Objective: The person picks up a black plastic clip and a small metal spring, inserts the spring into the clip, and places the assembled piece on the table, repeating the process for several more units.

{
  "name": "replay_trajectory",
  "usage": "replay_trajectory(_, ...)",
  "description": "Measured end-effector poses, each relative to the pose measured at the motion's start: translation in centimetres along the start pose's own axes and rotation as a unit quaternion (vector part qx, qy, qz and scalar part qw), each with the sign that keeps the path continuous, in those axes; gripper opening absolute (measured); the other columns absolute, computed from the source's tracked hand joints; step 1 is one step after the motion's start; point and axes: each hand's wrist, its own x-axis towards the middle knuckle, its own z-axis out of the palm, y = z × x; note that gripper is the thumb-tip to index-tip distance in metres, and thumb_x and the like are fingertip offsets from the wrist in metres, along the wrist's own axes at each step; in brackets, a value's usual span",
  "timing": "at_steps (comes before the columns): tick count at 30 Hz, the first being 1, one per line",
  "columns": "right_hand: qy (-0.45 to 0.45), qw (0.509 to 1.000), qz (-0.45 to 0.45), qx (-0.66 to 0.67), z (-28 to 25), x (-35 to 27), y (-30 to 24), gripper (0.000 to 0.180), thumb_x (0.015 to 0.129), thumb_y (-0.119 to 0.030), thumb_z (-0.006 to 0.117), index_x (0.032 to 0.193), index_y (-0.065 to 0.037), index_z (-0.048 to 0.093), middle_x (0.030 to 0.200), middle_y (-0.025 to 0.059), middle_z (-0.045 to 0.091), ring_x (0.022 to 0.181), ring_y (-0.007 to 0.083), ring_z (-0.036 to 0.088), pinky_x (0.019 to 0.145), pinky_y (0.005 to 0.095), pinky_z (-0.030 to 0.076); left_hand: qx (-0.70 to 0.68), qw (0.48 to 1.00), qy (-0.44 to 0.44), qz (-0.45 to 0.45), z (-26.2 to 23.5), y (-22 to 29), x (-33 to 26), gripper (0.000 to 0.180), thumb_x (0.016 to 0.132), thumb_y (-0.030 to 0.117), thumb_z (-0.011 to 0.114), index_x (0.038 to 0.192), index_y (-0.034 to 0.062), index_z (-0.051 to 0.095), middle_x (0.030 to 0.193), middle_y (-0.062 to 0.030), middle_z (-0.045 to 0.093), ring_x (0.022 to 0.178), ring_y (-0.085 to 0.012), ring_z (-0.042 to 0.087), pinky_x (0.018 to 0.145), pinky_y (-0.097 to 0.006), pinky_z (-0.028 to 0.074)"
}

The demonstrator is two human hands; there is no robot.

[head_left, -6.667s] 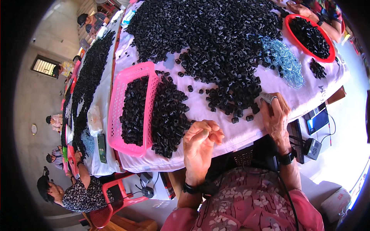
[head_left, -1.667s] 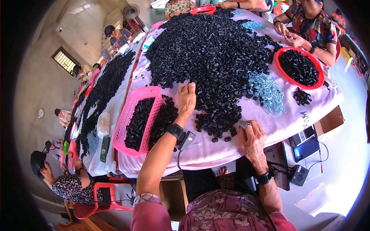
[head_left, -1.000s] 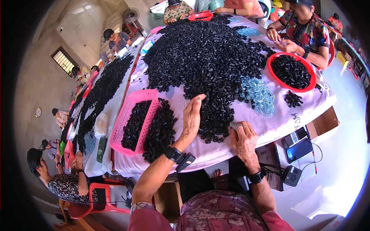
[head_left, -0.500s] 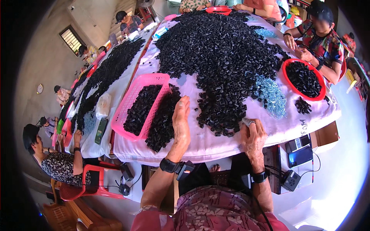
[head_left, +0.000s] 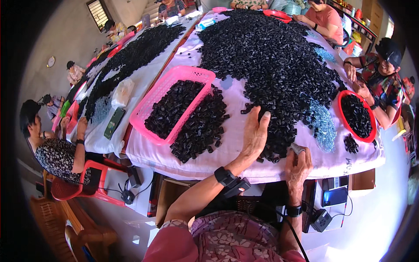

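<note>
My left hand is open, fingers stretched, its edge by the left side of the near end of a large heap of small black plastic pieces. It holds nothing. Close to the table's front edge, my right hand is closed at the near tip of that heap, with a small grey crumpled bit at its fingers; I cannot make out what it is. To the left stands a pink perforated basket part filled with the black pieces. A smaller pile of the pieces lies against the basket's right side.
Small clear bluish pieces lie right of the heap, beside a red basin of black pieces. A co-worker sits beyond it. Left are a phone, a plastic bag and a second table with another person.
My left hand has moved right, from the smaller pile beside the basket to the large heap's edge. My right hand stays near the front edge. The whole view has shifted.
</note>
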Motion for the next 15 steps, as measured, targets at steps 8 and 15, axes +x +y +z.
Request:
replay_trajectory(8, -0.001, 1.000, 0.004, -0.005, -0.3, 0.1, 0.0, 0.009, 0.080, 0.003, 0.064, 0.082, 0.004, 0.056, 0.086, 0.0193, 0.062, 0.074, 0.0378, 0.060, 0.064, 0.0442, 0.049, -0.019, 0.999, 0.017, 0.025, -2.4, -1.1, 3.5, 0.064, 0.100, 0.049, 0.045, 0.133, -0.0059, 0.047, 0.136, -0.0235, 0.049, 0.129, -0.0345, 0.045, 0.110, -0.039, 0.032)
replay_trajectory(15, -0.003, 1.000, 0.003, -0.001, -0.2, 0.2, -0.1, 0.009, 0.079, 0.003, 0.065, 0.082, 0.004, 0.057, 0.085, 0.0194, 0.061, 0.073, 0.0372, 0.060, 0.064, 0.0446, 0.049, -0.022, 0.999, -0.010, -0.030, -3.9, -2.5, 6.1, 0.072, 0.096, 0.060, 0.048, 0.139, 0.0024, 0.049, 0.139, -0.0113, 0.052, 0.127, -0.0220, 0.049, 0.109, -0.035, 0.033)
